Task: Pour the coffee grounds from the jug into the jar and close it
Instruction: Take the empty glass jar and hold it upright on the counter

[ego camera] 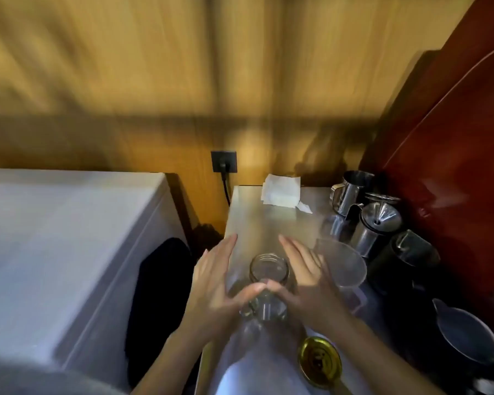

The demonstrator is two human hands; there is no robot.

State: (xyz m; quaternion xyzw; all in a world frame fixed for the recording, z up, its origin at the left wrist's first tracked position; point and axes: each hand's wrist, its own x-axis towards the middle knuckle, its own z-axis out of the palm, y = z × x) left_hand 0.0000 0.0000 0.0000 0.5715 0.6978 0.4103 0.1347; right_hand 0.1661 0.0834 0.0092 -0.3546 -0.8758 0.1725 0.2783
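A clear glass jar stands open on the steel counter, near its front. My left hand and my right hand flank the jar, fingers stretched forward and apart. Both thumbs meet against the jar's near side. The jar's gold lid lies flat on the counter, close to me, under my right forearm. A clear plastic jug with a handle stands just right of my right hand. Motion blur hides what the jug holds.
Steel pitchers, a black container and a dark jug line the counter's right side by a red panel. Folded white paper lies at the back. A white appliance stands left. A wall socket with a cable is behind.
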